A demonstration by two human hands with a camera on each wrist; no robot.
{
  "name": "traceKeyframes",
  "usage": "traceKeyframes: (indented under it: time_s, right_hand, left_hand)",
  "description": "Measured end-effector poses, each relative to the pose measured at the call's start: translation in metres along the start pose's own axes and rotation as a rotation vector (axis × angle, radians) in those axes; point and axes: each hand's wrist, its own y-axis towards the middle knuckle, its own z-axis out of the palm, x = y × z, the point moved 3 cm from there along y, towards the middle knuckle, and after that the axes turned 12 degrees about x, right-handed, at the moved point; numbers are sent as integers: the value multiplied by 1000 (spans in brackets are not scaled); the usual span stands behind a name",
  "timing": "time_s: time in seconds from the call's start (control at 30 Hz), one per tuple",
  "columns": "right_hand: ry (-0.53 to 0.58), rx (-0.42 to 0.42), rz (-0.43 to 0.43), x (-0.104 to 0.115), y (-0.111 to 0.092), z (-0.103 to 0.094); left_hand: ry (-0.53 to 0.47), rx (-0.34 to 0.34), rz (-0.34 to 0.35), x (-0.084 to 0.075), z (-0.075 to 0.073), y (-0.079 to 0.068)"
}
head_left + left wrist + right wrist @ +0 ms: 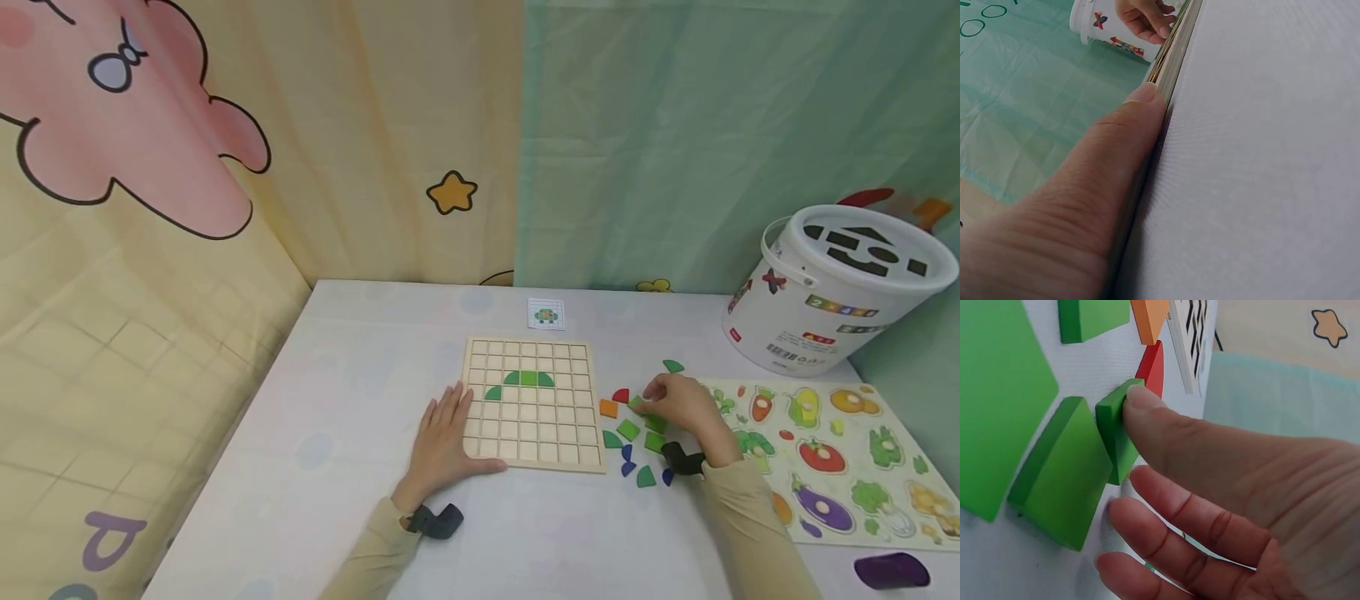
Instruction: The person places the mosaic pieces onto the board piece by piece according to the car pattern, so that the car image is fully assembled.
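Observation:
My left hand [442,446] lies with straight fingers along the left edge of a wooden grid board [538,433], its thumb against the near edge. Set in the grid are a light green square [528,378] with a dark green quarter-circle on each side, and another green quarter-circle [493,392] lower left. To the right of the board, my right hand [686,406] pinches a green square block [1110,415], thumb on its face and the other fingers partly hidden behind. Beside it lie more green squares [1063,475], a red quarter-circle [621,396] and an orange square [608,408].
Blue pieces [628,468] and green quarter-circles [646,477] are scattered nearer me. A vegetable puzzle board [847,425] lies at right, a purple eggplant piece [891,571] before it. Behind stand a white bucket [810,325] and, beyond the grid, a small picture card [546,314].

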Motion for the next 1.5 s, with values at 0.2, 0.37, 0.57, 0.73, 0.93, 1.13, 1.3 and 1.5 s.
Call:
traceKeyframes:
  time_s: [0.2, 0.37, 0.57, 0.73, 0.93, 1.13, 1.3, 1.5]
  right_hand:
    - [31, 16, 2, -3, 5, -1]
    - [33, 4, 8, -4, 5, 0]
    - [16, -24, 15, -2, 0, 2]
    - [28, -35, 5, -4, 3, 3]
    - [24, -61, -19, -3, 1, 6]
    - [45, -86, -22, -1, -1, 8]
    - [69, -110, -46, -4, 0, 12]
    - [63, -189, -122, -2, 1, 10]
  left_hand:
    - [-3, 6, -1, 0, 0, 2]
    - [-5, 3, 5, 0, 0, 2]
    - [-14, 5, 6, -1, 0, 2]
    - [-12, 3, 6, -1, -1, 3]
    - [-11, 6, 2, -1, -1, 2]
    - [-15, 2, 3, -1, -2, 1]
    - [-19, -2, 9, -1, -2, 0]
    - [-17, -5, 9, -1, -1, 0]
